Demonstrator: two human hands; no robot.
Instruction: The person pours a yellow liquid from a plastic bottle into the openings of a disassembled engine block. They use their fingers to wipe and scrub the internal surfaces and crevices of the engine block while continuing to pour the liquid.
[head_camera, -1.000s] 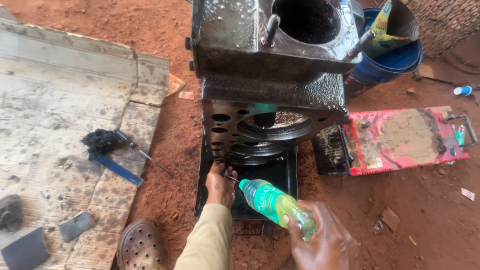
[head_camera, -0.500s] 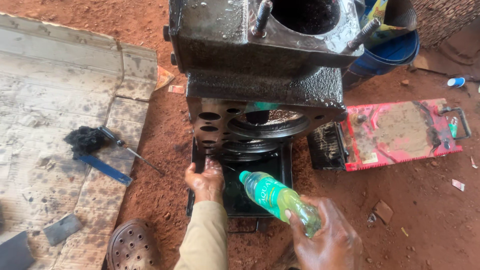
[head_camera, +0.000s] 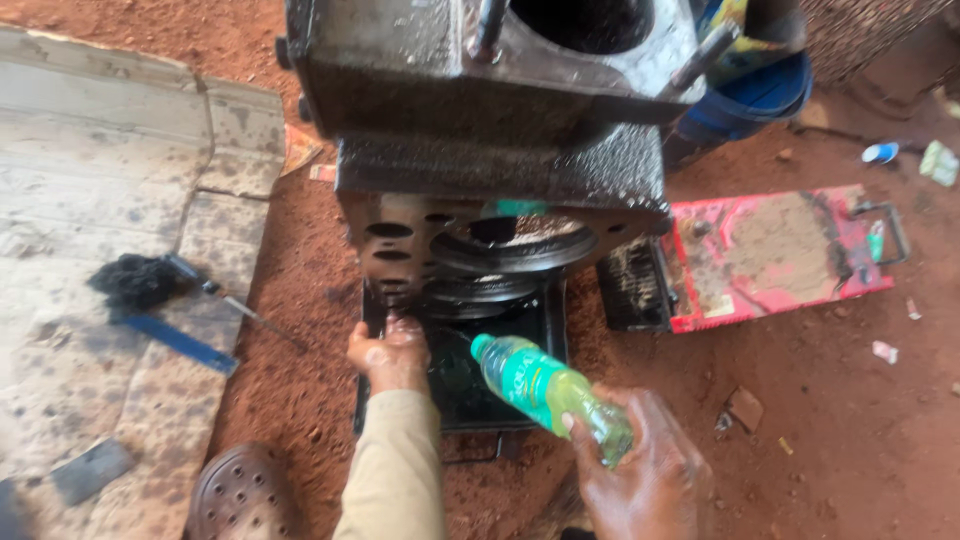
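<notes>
A green plastic bottle (head_camera: 548, 395) is held in the grip of the right hand (head_camera: 640, 470), clenched around its lower body; its long axis runs from that hand at the lower right up and to the left, so the capped neck is tilted toward the black tray (head_camera: 545, 330) and the underside of the engine block (head_camera: 500, 150); the neck end is seen over the tray's dark inside, just below the round opening in the block's lower face, and whether the cap is on tight cannot be told; pale liquid is seen in the part of the bottle nearest the palm

The left hand (head_camera: 390, 352) is placed at the tray's left edge, just under the block's flange with its row of holes; its fingers are curled there, touching the dirty metal, though whether the tray rim or the flange is grasped cannot be told; of the two hands the left is the nearer to the block, while the right, with the bottle, lies further back and to the right

The block stands on red earth (head_camera: 830, 420), the tray under it; a red metal box (head_camera: 770, 255) lies just to the right, a blue bucket (head_camera: 760, 100) behind, and a concrete slab (head_camera: 100, 200) with a blue-handled tool (head_camera: 175, 340) lies well to the left
</notes>
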